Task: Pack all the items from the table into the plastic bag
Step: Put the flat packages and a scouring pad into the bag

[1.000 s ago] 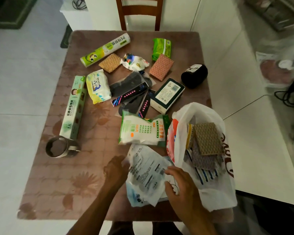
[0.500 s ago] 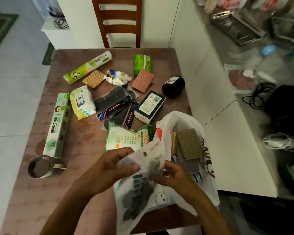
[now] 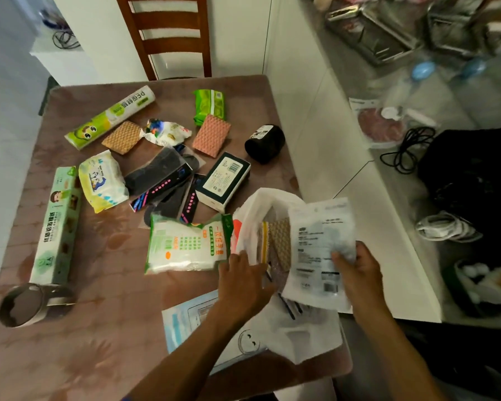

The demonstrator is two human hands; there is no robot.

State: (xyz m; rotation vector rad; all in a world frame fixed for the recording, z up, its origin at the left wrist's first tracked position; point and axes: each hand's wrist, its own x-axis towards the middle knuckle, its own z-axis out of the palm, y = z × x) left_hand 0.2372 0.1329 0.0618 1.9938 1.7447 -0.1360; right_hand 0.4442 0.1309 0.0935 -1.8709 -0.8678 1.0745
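A white plastic bag [image 3: 272, 202] lies open at the table's right front corner, with a brown sponge [image 3: 281, 241] and other packets inside. My right hand [image 3: 357, 273] grips a white flat packet [image 3: 318, 253] and holds it over the bag's mouth. My left hand [image 3: 243, 280] holds the bag's left rim open. A light-blue packet [image 3: 185, 319] lies under my left forearm. Just left of the bag rests a green-and-white glove pack [image 3: 185, 246].
Spread over the brown table [image 3: 99, 328] are a long green box [image 3: 57, 227], a metal cup [image 3: 23, 306], wipes [image 3: 102, 180], a film roll [image 3: 110, 117], a dark box [image 3: 226, 179], a black roll [image 3: 265, 143], sponges and dark packets. Behind stands a wooden chair [image 3: 168, 36]; a white counter [image 3: 373, 227] is on the right.
The white packet has gone from in front of me, held in both hands, rightward over the bag in my right hand alone. My left hand has shifted onto the bag's rim.
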